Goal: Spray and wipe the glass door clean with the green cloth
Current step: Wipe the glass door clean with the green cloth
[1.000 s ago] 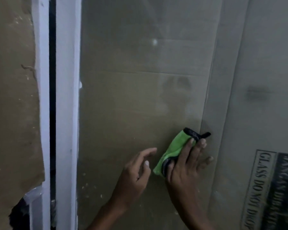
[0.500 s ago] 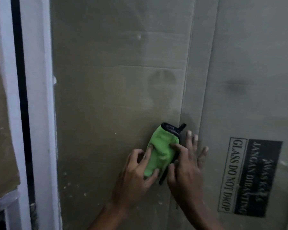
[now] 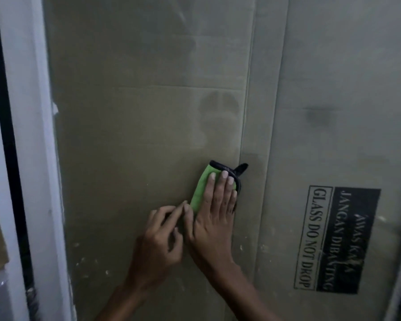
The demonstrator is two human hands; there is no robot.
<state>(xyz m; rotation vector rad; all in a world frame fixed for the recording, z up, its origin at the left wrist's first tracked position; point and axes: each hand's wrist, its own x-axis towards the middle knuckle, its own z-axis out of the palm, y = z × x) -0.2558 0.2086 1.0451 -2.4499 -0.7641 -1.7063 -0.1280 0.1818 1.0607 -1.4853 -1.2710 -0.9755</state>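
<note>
Pressing hand: right hand (image 3: 212, 218) lies flat on the green cloth (image 3: 200, 192), fingers straight and close together, pushing it against the glass door (image 3: 130, 140).
Left hand (image 3: 159, 245): just left of the right, fingers curled, index tip at the cloth's lower left edge; whether it pinches the cloth cannot be told.
Cloth: folded, black-trimmed, mid-pane.
Frame: white frame (image 3: 36, 158) at left.
Label: "GLASS DO NOT DROP" label (image 3: 336, 239) on cardboard (image 3: 333, 77) behind the glass, right.

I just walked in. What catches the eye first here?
The bright green cloth at the centre, pressed flat on the glass door by the right hand. The left hand sits beside it, fingers curled. At right, a black-and-white label reads "GLASS DO NOT DROP".
</note>
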